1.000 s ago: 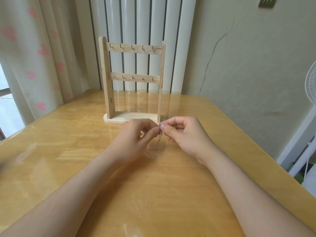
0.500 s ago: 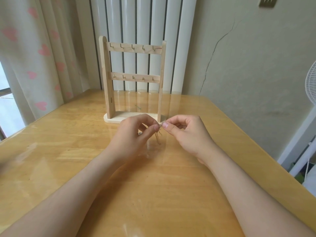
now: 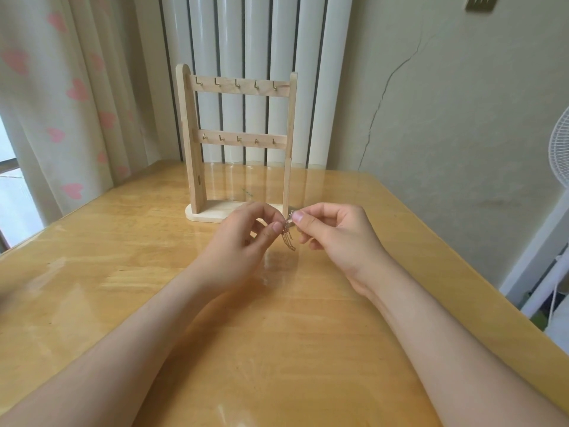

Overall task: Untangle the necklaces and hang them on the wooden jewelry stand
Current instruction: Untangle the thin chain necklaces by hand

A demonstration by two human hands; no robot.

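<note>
Far left: pale curtain (image 3: 61, 103) printed with pink hearts. Left of centre, toward back of worktop (image 3: 92, 272): wooden jewelry stand (image 3: 189, 149), upright, two crossbars, five small hooks on each. In front of its base, over worktop: left hand (image 3: 240, 245), grip pinching tangled necklaces (image 3: 288, 240) between thumb and forefinger. Thin chains bunched, hanging in short loops between both hands. Just to the right: right hand (image 3: 335, 238), grip pinching same bundle at its top. Far right edge: white fan (image 3: 558, 143), partly cut off.
</note>
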